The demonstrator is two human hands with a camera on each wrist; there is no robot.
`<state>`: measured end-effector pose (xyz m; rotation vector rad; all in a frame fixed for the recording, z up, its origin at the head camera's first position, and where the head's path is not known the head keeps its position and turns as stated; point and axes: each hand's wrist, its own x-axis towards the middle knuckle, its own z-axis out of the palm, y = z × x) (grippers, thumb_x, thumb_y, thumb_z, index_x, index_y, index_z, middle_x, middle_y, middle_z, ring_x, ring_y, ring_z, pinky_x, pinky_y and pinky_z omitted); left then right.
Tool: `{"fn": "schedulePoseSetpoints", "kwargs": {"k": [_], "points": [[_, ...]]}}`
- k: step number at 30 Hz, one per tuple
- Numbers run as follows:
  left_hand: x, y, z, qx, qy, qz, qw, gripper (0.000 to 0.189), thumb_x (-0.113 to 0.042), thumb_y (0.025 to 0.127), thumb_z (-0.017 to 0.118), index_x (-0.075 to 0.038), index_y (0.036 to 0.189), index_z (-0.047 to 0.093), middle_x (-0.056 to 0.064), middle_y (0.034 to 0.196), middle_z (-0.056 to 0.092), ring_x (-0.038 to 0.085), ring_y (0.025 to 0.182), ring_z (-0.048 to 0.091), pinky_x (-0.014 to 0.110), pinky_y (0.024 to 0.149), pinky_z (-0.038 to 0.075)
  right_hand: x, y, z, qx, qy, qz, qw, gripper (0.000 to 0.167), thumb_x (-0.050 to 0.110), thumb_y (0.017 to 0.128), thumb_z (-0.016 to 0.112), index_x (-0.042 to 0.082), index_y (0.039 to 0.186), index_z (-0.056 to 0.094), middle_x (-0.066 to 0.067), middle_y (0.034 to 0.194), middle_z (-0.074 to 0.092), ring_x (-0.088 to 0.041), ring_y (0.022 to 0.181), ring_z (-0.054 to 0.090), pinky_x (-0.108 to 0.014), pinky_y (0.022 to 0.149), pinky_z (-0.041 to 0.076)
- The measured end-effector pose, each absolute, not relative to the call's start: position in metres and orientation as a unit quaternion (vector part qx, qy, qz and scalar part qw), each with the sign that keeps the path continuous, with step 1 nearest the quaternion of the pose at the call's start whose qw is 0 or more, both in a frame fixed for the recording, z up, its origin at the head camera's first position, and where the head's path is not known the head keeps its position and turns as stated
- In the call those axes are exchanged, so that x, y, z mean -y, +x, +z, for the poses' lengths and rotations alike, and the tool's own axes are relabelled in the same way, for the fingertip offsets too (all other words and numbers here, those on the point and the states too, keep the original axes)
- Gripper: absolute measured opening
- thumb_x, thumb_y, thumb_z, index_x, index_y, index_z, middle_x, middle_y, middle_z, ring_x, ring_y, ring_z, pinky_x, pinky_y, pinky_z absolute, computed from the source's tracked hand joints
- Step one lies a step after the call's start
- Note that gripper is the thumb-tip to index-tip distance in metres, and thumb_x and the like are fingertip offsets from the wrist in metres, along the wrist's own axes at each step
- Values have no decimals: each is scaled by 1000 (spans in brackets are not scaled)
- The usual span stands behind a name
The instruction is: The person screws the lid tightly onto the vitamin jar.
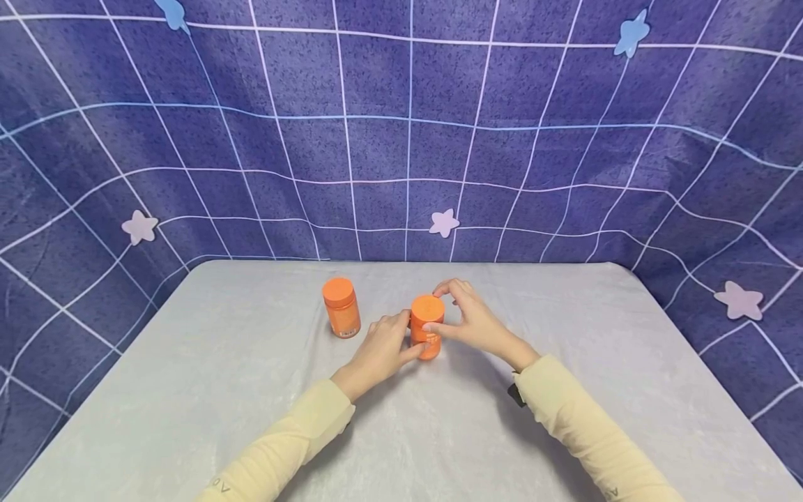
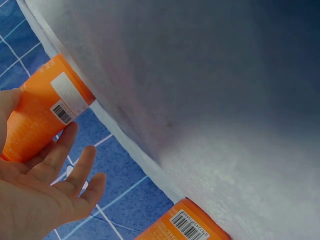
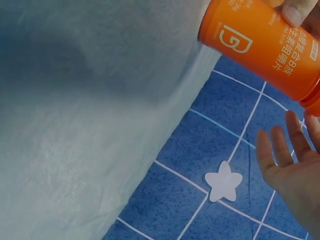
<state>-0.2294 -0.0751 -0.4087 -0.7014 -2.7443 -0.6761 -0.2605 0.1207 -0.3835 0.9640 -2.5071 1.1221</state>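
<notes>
Currently, the orange jar seems to stand upright on the grey table, its long axis vertical, its lid pointing up and its printed letters turned to the near side. The left hand holds the body between thumb and forefinger, the other fingers spread loosely. The right hand curves thumb and forefinger around the lid (how hard they press, I cannot tell). Probably the step is taking grip for opening; the next move would call for steady left fingers and an even twist. To the left, slightly farther, stands a second jar, also lidded; at the far side hangs blue cloth.
</notes>
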Motion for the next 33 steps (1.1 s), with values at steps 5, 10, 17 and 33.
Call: {"fn": "schedulePoseSetpoints", "kwargs": {"k": [5, 10, 17, 33], "points": [[75, -230, -409, 935, -241, -233, 119, 38, -37, 81, 66, -10, 104, 52, 2, 89, 63, 23, 88, 59, 41, 79, 41, -121, -260, -381, 860, 327, 377, 110, 51, 36, 72, 76, 12, 108, 49, 1, 112, 53, -17, 104, 45, -37, 89, 39], [75, -231, -409, 936, -241, -231, 114, 40, -37, 81, 65, -10, 108, 52, 1, 96, 64, 23, 91, 59, 41, 81, 41, -125, -263, -381, 853, 350, 374, 99, 55, 31, 73, 75, 6, 116, 50, -4, 116, 53, -21, 107, 45, -40, 88, 40], [76, -230, -408, 937, -240, -235, 102, 46, -39, 82, 64, -8, 114, 51, 2, 103, 63, 25, 95, 58, 41, 81, 40, -134, -270, -377, 832, 386, 395, 44, 56, 23, 78, 72, 5, 125, 48, -7, 126, 49, -24, 112, 43, -45, 88, 43], [82, -235, -401, 935, -265, -229, 53, 49, -40, 84, 63, -8, 117, 47, 5, 108, 62, 28, 100, 57, 46, 86, 42, -141, -278, -373, 809, 426, 405, -20, 50, 7, 81, 63, 10, 128, 48, -8, 130, 47, -24, 122, 41, -46, 90, 44]]}}
